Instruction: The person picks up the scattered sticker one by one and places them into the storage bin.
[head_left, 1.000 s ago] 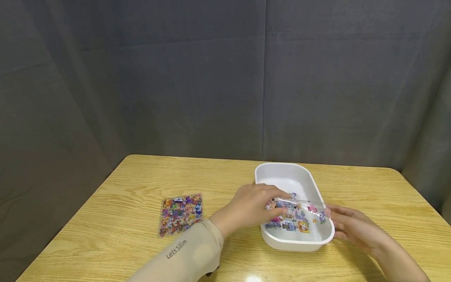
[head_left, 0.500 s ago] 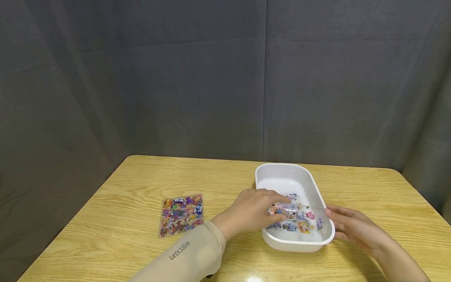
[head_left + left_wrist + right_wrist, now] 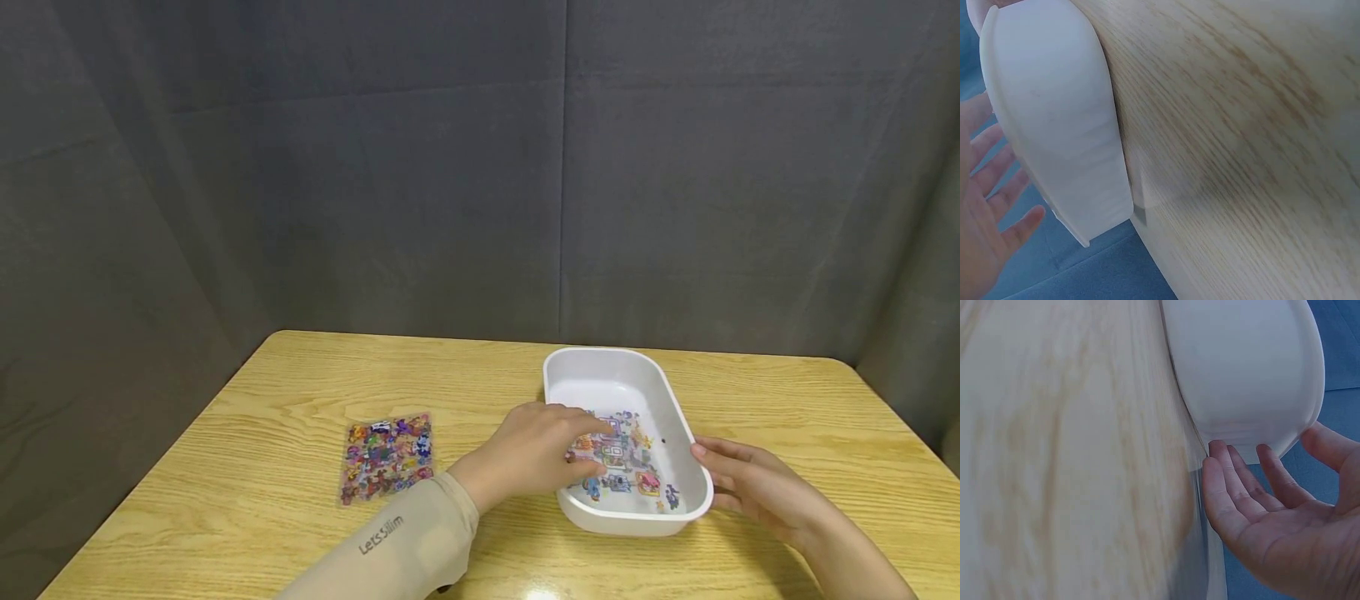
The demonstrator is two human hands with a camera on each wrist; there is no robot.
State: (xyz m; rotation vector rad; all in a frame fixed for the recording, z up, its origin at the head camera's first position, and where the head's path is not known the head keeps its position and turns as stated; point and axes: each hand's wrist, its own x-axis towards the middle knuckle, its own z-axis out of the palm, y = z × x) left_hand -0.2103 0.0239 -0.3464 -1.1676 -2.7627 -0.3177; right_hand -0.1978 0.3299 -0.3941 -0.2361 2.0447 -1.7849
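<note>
Inside the white tray point(image 3: 624, 523) lies a clear sticker sheet point(image 3: 647, 482) printed with colourful little figures. My left hand point(image 3: 528, 454) reaches over the tray's left rim, fingers spread above the sheet and partly covering it. In the left wrist view those fingers point(image 3: 997, 175) are apart, holding nothing visible. At the tray's near right end, my right hand point(image 3: 765, 487) touches the outside; its thumb is at the rim and its extended fingers point(image 3: 1241, 494) rest against or close to the outer wall.
A square colourful sticker pack point(image 3: 386, 458) lies flat on the wooden table point(image 3: 247, 467), left of the tray. Behind the table's far edge hangs a dark grey curtain point(image 3: 420, 183).
The sticker sheet, earlier curled up and held by my left hand, now lies flatter in the tray. My left fingers have let it go; the right hand stays at the tray.
</note>
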